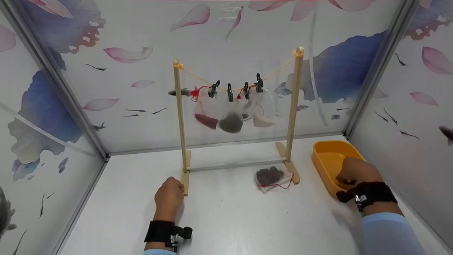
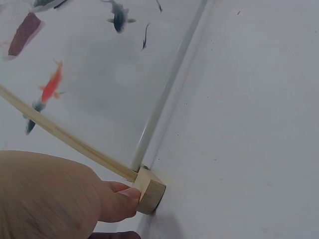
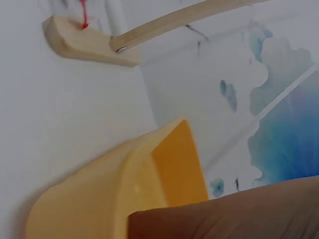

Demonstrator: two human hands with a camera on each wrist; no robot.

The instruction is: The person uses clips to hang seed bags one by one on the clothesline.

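Note:
My left hand [image 1: 169, 194] pinches the left foot [image 2: 151, 191] of a wooden stand between thumb and finger, clearest in the left wrist view. In the head view my right hand [image 1: 361, 171] reaches down into a yellow plastic tray [image 1: 320, 168]; its fingertips and anything they hold are hidden. Several black clips [image 1: 259, 83] hang sheer pouches from the stand's orange cord [image 1: 279, 71]. The pouches show a red-brown piece [image 1: 206, 121], a grey-green stone [image 1: 231, 123] and a beige piece [image 1: 263, 121]. On the table lies another mesh pouch [image 1: 270, 177] with dark lumps and a red drawstring.
Upright posts [image 1: 294, 109] and a pale crossbar [image 1: 237, 165] form the stand on the white table [image 1: 226, 219]. Printed panels [image 1: 141, 28] enclose the back and both sides. The tray stands beside the right panel, to the right of the stand's foot.

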